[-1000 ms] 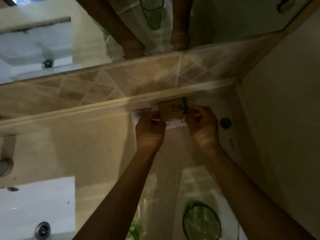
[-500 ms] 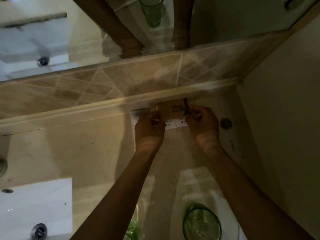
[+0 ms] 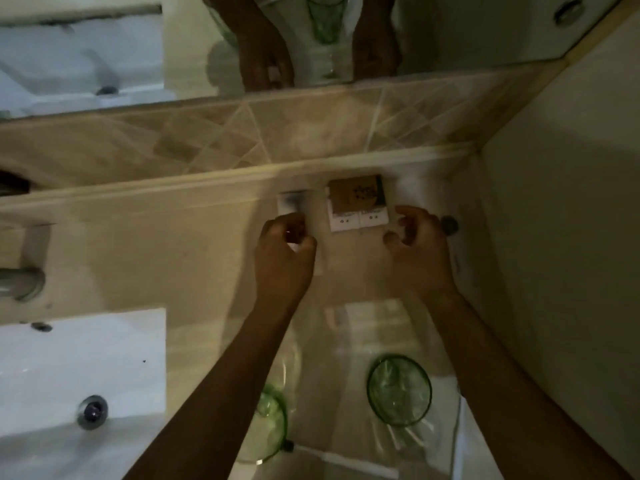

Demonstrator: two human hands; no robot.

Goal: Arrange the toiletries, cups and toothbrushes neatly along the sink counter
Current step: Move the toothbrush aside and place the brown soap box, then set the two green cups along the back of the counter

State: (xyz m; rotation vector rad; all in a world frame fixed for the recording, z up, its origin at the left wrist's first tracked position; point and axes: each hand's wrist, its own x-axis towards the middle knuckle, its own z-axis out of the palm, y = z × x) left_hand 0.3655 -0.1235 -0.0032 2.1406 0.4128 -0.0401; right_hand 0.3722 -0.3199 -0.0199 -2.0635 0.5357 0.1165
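Note:
A brown cardboard box (image 3: 356, 194) lies on top of flat white packets (image 3: 358, 222) at the back of the counter (image 3: 173, 258), close to the tiled ledge. My left hand (image 3: 284, 251) pinches the near end of a separate small white packet (image 3: 292, 202), just left of the stack; the packet is blurred. My right hand (image 3: 419, 244) hovers just right of the stack, fingers curled and apart, holding nothing. Two green glass cups stand near me: one (image 3: 398, 389) between my arms, the other (image 3: 273, 424) partly behind my left forearm. A wrapped toothbrush (image 3: 346, 460) lies at the bottom.
A white sink (image 3: 83, 362) with its drain (image 3: 91, 410) is at the lower left, with a metal faucet (image 3: 20, 282) behind it. A dark round object (image 3: 449, 225) sits beside my right hand. A wall (image 3: 554, 237) closes the right side, and a mirror (image 3: 104, 46) runs above the tiles.
Both hands were on the brown box and packets. My right hand has let go and drawn back; my left hand has pulled one white packet out to the left.

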